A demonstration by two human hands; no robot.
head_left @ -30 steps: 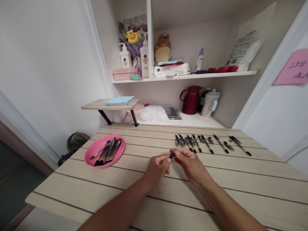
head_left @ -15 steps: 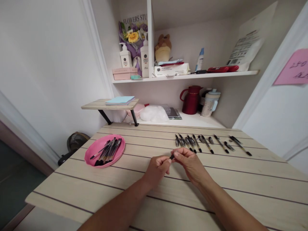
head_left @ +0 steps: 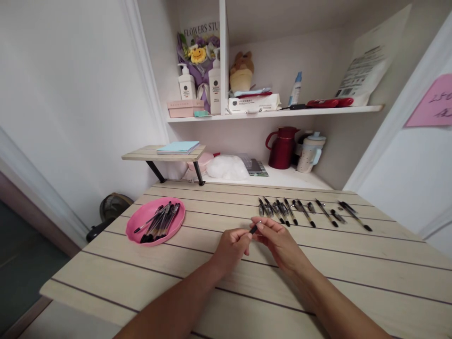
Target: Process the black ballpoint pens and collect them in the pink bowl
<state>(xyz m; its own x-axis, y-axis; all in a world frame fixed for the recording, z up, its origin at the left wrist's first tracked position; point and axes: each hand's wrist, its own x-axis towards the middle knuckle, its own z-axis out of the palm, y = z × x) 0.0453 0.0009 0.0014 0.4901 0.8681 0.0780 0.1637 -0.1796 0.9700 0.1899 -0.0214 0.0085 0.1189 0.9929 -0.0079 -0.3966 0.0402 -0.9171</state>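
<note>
Over the middle of the wooden table, my left hand (head_left: 233, 245) is closed on a pen (head_left: 254, 229). Only a short dark stretch of the pen shows between my hands; the rest is hidden in my fingers. My right hand (head_left: 275, 238) pinches the pen's far end between thumb and fingers, near a small pale tip. Just beyond my right hand lies a row of black pens and loose caps (head_left: 283, 212). To the left, a pink scalloped dish (head_left: 134, 217) holds a heap of several dark pens (head_left: 164, 221).
A small riser (head_left: 141, 154) with blue paper (head_left: 179, 147) stands at the table's back left. Behind the table are a white plastic bag (head_left: 228, 167), a red jug (head_left: 282, 148) and a pale tumbler (head_left: 306, 157). Bottles and boxes fill the shelf (head_left: 300, 111) above.
My right fingers have shifted slightly along the pen, so more of its dark end shows between my hands. The whole view has moved a little.
</note>
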